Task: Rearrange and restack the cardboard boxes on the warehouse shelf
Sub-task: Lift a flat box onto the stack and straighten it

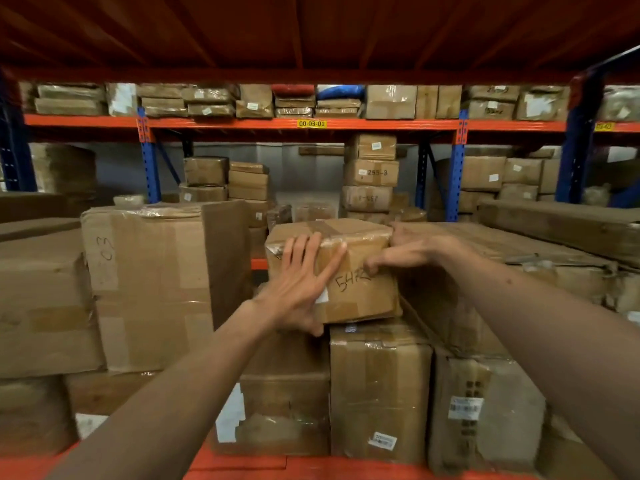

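Note:
A small taped cardboard box (360,289) with a handwritten number beginning "54" sits tilted on top of a taller box (379,393) in the middle of the shelf. My left hand (301,285) lies flat against its front left face, fingers straight and spread, thumb under the lower edge. My right hand (412,252) grips the box's upper right corner, fingers curled over the top edge and thumb on the front face.
A large box (156,289) marked "03" stands to the left. Long flat boxes (519,258) lie to the right. Lower boxes (485,410) fill the front row above the orange shelf beam (242,465). Farther racks hold many stacked boxes.

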The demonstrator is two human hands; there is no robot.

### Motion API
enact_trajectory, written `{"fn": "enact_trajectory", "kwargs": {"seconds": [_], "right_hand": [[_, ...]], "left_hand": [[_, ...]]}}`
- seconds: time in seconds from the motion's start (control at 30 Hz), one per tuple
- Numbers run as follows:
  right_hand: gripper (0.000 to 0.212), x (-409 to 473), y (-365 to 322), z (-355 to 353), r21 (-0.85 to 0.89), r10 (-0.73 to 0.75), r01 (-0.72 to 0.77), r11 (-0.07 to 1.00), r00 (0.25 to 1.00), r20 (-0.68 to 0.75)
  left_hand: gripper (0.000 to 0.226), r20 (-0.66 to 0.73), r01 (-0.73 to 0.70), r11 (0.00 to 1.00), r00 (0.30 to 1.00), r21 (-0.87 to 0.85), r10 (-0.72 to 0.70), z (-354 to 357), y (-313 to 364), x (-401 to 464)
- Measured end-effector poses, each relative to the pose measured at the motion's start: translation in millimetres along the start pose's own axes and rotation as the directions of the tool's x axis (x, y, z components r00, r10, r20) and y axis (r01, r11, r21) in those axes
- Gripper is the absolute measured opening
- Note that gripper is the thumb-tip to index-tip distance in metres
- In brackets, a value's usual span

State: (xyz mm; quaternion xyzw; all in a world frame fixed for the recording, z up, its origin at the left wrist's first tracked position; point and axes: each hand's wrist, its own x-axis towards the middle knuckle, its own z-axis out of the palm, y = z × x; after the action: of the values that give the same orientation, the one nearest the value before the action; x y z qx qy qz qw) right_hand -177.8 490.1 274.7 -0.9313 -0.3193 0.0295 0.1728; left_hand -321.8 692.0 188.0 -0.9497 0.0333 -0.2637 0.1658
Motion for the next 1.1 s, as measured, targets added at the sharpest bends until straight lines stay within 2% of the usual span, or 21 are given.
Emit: {"fn": "enact_trajectory", "kwargs": {"seconds": [0.07, 0.1, 0.13, 0.2, 0.27, 0.3, 0.33, 0.37, 0.4, 0.43, 0.47, 0.5, 0.53, 0.57, 0.6, 0.63, 0.7, 0.77, 0.83, 0.97, 1.1], "right_hand": [[0.144, -3.1, 8.9, -9.8, 0.025, -0.012, 0.013, 1.0, 1.0, -0.022], [0.147, -3.9, 11.2, -12.9, 0.029, -0.046, 0.048, 0.998, 0.997, -0.068], [0.144, -3.9, 11.8, -15.6, -0.014, -0.088, 0.087, 0.996, 0.991, -0.099], [0.124, -1.8, 10.4, -21.6, -0.183, -0.141, 0.132, 0.974, 0.989, -0.035], [0.107, -2.1, 12.4, -22.7, -0.323, -0.119, 0.121, 0.939, 0.993, 0.027], [0.107, -1.3, 15.4, -20.4, -0.348, -0.107, 0.105, 0.932, 0.994, 0.015], [0.108, -0.4, 18.2, -17.6, -0.347, -0.101, 0.093, 0.933, 0.995, -0.006], [0.11, -0.2, 20.0, -15.2, -0.334, -0.1, 0.089, 0.938, 0.995, -0.017], [0.113, -0.1, 20.1, -13.8, -0.315, -0.096, 0.086, 0.945, 0.995, -0.015], [0.115, -0.2, 18.9, -13.5, -0.285, -0.087, 0.083, 0.955, 0.996, -0.002], [0.117, -1.3, 17.0, -14.6, -0.243, -0.073, 0.074, 0.967, 0.997, 0.015], [0.117, -3.2, 14.6, -15.8, -0.198, -0.065, 0.069, 0.978, 0.998, 0.027], [0.115, -6.3, 12.3, -15.8, -0.159, -0.063, 0.066, 0.985, 0.998, 0.023], [0.111, -9.3, 10.8, -14.4, -0.12, -0.068, 0.068, 0.99, 0.998, -0.002], [0.107, -13.6, 10.7, -12.5, -0.076, -0.075, 0.072, 0.995, 0.996, -0.049], [0.105, -18.9, 11.5, -10.3, -0.03, -0.079, 0.077, 0.997, 0.991, -0.106], [0.104, -32.0, 16.2, -6.6, 0.028, -0.084, 0.093, 0.995, 0.972, -0.217], [0.105, -46.5, 25.2, -4.0, 0.016, -0.117, 0.129, 0.992, 0.942, -0.315], [0.105, -58.8, 34.0, -6.7, 0.021, -0.136, 0.157, 0.987, 0.909, -0.393], [0.094, -65.8, 39.0, -12.6, 0.011, -0.155, 0.174, 0.985, 0.906, -0.393], [0.092, -61.4, 24.9, -18.1, -0.043, -0.107, 0.098, 0.994, 0.936, -0.335]], "left_hand": [[0.156, -0.023, -0.054, 0.998, 0.998, 0.044, 0.055, 3.7, 13.6, 8.5], [0.156, -0.034, -0.072, 0.996, 0.997, 0.06, 0.074, 5.8, 22.5, 12.6], [0.156, -0.043, -0.088, 0.993, 0.995, 0.081, 0.092, 8.2, 31.7, 16.3], [0.152, -0.062, -0.124, 0.987, 0.989, 0.102, 0.131, 9.3, 46.6, 22.6], [0.139, -0.172, -0.175, 0.984, 0.971, -0.03, 0.167, 2.6, 50.3, 23.2], [0.132, -0.264, -0.17, 0.978, 0.955, -0.124, 0.133, -1.4, 46.8, 21.1], [0.127, -0.366, -0.119, 0.969, 0.93, -0.217, 0.032, -4.8, 40.5, 17.8], [0.126, -0.441, -0.005, 0.942, 0.884, -0.337, -0.153, -7.8, 32.1, 14.4], [0.128, -0.421, 0.157, 0.84, 0.809, -0.519, -0.411, -10.1, 23.0, 10.2], [0.131, -0.26, 0.308, 0.633, 0.721, -0.71, -0.642, -12.0, 14.7, 6.3], [0.133, 0.002, 0.409, 0.357, 0.661, -0.84, -0.751, -13.1, 8.1, 3.3], [0.129, 0.251, 0.451, 0.103, 0.656, -0.886, -0.712, -14.0, 4.8, 2.5], [0.115, 0.413, 0.453, -0.095, 0.683, -0.887, -0.602, -13.8, 4.7, 4.9], [0.093, 0.488, 0.44, -0.222, 0.704, -0.87, -0.517, -13.6, 7.7, 7.9], [0.069, 0.507, 0.426, -0.276, 0.705, -0.862, -0.497, -13.0, 13.0, 11.0], [0.049, 0.506, 0.411, -0.295, 0.694, -0.863, -0.512, -13.3, 18.5, 14.3], [0.03, 0.476, 0.346, -0.333, 0.714, -0.877, -0.513, -12.7, 27.6, 21.0], [0.027, 0.424, 0.224, -0.416, 0.765, -0.881, -0.485, -13.8, 32.3, 23.6], [0.028, 0.384, 0.169, -0.437, 0.796, -0.883, -0.467, -16.1, 37.0, 27.4], [0.027, 0.359, 0.11, -0.466, 0.796, -0.878, -0.487, -8.9, 45.1, 33.1], [0.033, 0.391, 0.118, -0.483, 0.762, -0.867, -0.517, -6.7, 44.2, 40.2]]}}
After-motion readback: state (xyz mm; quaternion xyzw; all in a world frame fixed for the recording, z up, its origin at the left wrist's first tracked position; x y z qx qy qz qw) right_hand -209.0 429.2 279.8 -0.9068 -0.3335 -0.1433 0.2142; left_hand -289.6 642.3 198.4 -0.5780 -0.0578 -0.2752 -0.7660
